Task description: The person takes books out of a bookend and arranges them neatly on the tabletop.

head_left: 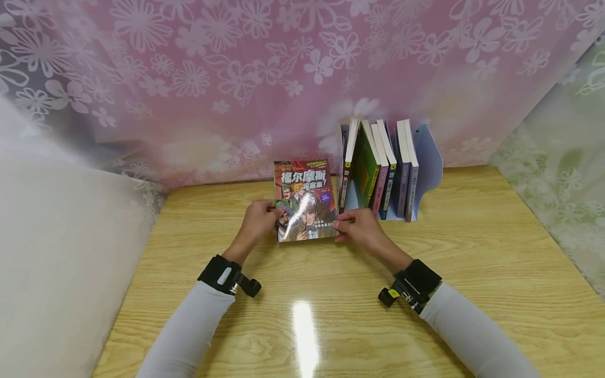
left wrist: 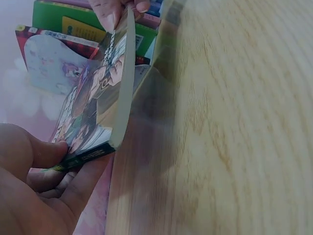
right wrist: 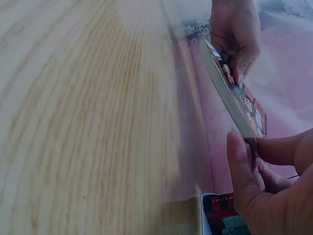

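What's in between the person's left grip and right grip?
A picture-covered book. The head view shows it: the left grip holds one side, and the right grip pinches the other.

Head view: from above, facing forward and down, farthest off; takes in worktop (head_left: 472,252), book (head_left: 306,202), standing books (head_left: 370,168). Left wrist view: close, looks rightward across book toward standing books. Right wrist view: close, looks leftward across it. Both wrist views share book and worktop, opposite sides.
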`<state>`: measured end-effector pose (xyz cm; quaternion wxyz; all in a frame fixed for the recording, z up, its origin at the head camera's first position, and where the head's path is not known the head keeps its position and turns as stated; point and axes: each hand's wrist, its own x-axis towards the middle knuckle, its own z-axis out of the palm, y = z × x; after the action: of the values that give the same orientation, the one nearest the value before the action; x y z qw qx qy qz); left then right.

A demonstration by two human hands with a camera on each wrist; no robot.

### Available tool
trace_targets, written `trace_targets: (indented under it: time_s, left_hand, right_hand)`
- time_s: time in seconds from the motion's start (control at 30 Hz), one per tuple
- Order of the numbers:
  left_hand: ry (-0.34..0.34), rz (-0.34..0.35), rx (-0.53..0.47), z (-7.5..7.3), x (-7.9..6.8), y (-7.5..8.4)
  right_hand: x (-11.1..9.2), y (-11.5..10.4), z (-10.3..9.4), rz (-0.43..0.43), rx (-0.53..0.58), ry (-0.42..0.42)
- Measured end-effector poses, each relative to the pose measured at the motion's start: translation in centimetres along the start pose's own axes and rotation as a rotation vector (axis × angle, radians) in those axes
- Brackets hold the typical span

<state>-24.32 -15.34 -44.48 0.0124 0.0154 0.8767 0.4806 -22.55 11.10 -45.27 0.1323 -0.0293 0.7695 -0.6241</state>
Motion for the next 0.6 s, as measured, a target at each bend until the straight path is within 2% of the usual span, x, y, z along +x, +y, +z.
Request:
trace_targets:
  time_s: [0.2, 0.33, 0.6]
  left_hand:
    - [-0.037, -0.023, 0.023, 0.2, 0.9, -0.4]
    - [-0.029, -0.046, 0.058, 0.4, 1.5, -0.6]
    - [-0.005, -0.003, 0.166, 1.1, 2.5, -1.3]
  right_hand:
    - [0.5, 0.4, 0.0, 0.012, -0.068, 0.029]
    - [0.7, 0.6, 0.1, 0.014, -0.112, 0.046]
    - [1.0, 1.3, 0.3, -0.010, -0.220, 0.087]
